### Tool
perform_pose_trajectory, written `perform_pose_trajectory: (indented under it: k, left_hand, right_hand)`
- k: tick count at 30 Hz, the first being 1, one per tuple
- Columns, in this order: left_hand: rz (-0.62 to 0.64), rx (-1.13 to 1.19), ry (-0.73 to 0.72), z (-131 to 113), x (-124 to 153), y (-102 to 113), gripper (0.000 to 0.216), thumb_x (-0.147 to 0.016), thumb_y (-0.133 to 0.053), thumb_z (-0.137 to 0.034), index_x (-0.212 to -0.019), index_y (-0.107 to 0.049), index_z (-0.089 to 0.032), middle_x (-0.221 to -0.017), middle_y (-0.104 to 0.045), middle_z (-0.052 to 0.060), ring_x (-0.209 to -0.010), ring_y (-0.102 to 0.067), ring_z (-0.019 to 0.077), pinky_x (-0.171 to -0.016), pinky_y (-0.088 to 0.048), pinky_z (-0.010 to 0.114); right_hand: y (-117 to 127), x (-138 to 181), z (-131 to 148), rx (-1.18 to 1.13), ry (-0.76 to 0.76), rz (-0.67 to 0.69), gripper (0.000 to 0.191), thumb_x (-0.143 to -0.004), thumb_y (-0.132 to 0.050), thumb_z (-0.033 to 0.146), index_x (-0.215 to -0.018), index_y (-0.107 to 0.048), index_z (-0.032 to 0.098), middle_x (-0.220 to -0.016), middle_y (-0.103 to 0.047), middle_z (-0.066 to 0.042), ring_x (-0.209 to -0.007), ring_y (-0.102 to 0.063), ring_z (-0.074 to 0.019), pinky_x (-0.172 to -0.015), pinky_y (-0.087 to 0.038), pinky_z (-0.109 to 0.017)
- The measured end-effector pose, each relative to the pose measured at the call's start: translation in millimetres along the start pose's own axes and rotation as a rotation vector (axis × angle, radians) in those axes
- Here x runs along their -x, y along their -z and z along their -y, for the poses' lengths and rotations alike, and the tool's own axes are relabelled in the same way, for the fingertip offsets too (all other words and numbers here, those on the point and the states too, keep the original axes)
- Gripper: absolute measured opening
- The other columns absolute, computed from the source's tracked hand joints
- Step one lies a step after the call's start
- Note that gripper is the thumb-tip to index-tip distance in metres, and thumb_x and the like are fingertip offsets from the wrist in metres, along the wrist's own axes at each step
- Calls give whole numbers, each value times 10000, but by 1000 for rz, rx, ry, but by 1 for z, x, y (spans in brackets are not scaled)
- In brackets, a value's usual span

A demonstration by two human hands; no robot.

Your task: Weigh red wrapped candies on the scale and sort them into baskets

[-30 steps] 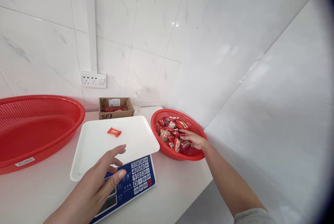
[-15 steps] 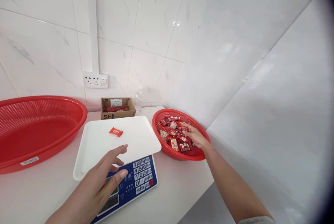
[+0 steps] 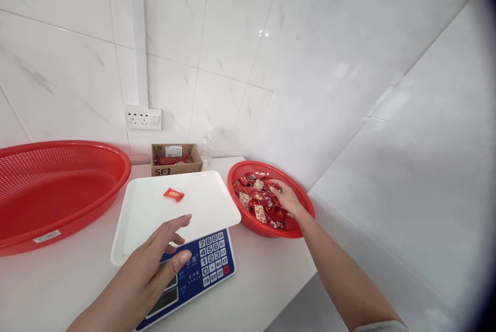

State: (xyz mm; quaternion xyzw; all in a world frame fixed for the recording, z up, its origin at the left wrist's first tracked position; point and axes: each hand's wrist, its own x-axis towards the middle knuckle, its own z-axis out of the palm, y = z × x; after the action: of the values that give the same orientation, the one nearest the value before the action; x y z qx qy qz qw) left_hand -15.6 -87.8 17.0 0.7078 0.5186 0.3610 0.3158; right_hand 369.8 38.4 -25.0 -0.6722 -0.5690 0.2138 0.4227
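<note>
My left hand (image 3: 155, 265) is over the near edge of the white tray (image 3: 145, 218) and the blue keypad panel of the scale (image 3: 197, 270). Its fingers and thumb are apart, with nothing held. One red wrapped candy (image 3: 174, 194) lies on the tray. To the right, my right hand (image 3: 287, 199) reaches into a red perforated basket (image 3: 253, 226) of wrapped candies (image 3: 259, 213). Its fingers stretch over the candies at the basket's right side, and no candy shows between them. Part of the scale's display is behind my left hand.
A large red basket (image 3: 58, 187) stands at the left. Behind the tray, a small cardboard box (image 3: 178, 168) holds red items, with clear plastic (image 3: 207, 146) beside it. Tiled walls rise behind and to the right; a socket panel (image 3: 143, 118) is on the back wall.
My right hand has shifted slightly left and up among the candies, and some candies near it lie differently. My left hand and the candy on the tray stay put.
</note>
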Motion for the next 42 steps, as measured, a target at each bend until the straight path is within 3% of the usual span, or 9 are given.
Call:
perform_pose_trajectory:
  k: [6, 11, 15, 20, 24, 28, 32, 34, 42]
  left_hand:
    - [4, -4, -12, 1, 0, -1, 415, -828, -426, -530, -1181, -518, -332, -989, -646, 41, -817, -632, 206, -672, -539, 308]
    - [67, 15, -20, 3, -1, -2, 385, -841, -427, -500, -1173, -527, -332, -983, -641, 32, -833, -626, 198, -711, -528, 298]
    - [173, 84, -33, -2, -1, 0, 352, -869, -403, -460, -1162, -534, -314, -988, -637, 24, -821, -609, 171, -721, -509, 268]
    - [246, 318, -95, -12, 3, 2, 300, -881, -416, -435, -1029, -567, -222, -847, -618, 16, -760, -559, 153, -697, -464, 245]
    - [167, 467, -48, -12, 6, 3, 282, -891, -402, -431, -832, -532, -187, -768, -552, 2, -721, -495, 139, -673, -425, 239]
    - [166, 521, -24, -10, 6, 11, 303, -893, -397, -432, -737, -484, -186, -700, -474, -20, -675, -423, 123, -641, -375, 225]
    - [209, 487, -4, -9, 7, 19, 326, -876, -424, -452, -700, -467, -181, -667, -414, -31, -639, -368, 113, -588, -320, 218]
    - [235, 458, -2, -10, 8, 21, 329, -873, -429, -454, -699, -471, -178, -666, -400, -32, -636, -356, 111, -583, -312, 219]
    - [283, 375, -49, -12, 6, 14, 283, -869, -443, -439, -763, -491, -181, -696, -428, -36, -638, -360, 107, -581, -326, 219]
  right_hand:
    - [-1, 2, 11, 31, 48, 7, 249, -748, -566, 323, -976, -621, 241, -1052, -643, -33, -982, -580, -207, -918, -407, -393]
    - [-12, 37, 71, -49, 121, 16, 287, -780, -553, 374, -1040, -593, 258, -1073, -631, -34, -960, -585, -203, -861, -451, -352]
    - [-43, 93, 127, -230, 207, 140, 373, -787, -574, 405, -1127, -548, 253, -886, -650, -25, -784, -607, -183, -736, -501, -336]
    - [-93, 150, 161, -431, 321, 310, 340, -834, -533, 418, -1141, -529, 272, -911, -644, -36, -772, -603, -165, -674, -510, -287]
    - [-112, 167, 173, -545, 326, 396, 311, -846, -524, 401, -1131, -522, 277, -770, -620, -13, -637, -576, -132, -582, -500, -252]
    - [-109, 170, 177, -665, 223, 400, 433, -832, -533, 442, -1223, -415, 298, -709, -583, 21, -466, -476, -85, -402, -400, -194]
    - [-99, 167, 177, -642, 131, 559, 306, -823, -500, 520, -882, -532, 221, -493, -447, 70, -382, -358, -52, -357, -284, -162]
    - [-96, 166, 178, -587, 119, 579, 330, -837, -484, 508, -715, -486, 202, -470, -413, 73, -385, -330, -44, -373, -270, -164]
    - [-96, 169, 181, -417, 248, 529, 327, -851, -480, 424, -620, -431, 199, -498, -370, 68, -454, -318, -65, -433, -264, -195]
